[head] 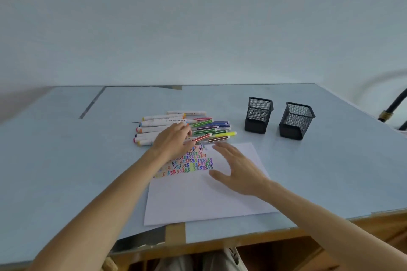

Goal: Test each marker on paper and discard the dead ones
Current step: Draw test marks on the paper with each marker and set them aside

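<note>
Markers point(182, 126) — one heap on the pale blue table point(66, 149), just beyond the paper point(204, 202), long axes running mostly left to right. White-barrelled ones with coloured end caps sit left, slimmer striped ones right, a yellow one at the near right edge. Left hand point(172, 138) over the heap, fingers curled onto a red striped marker point(201, 137) that slants up to the right; whether it is lifted cannot be told. Right hand point(237, 169) on the paper, fingers straight and spread, holding nothing. Paper bears rows of coloured zigzag marks. Two black mesh cups point(278, 119) stand upright to the right.
</note>
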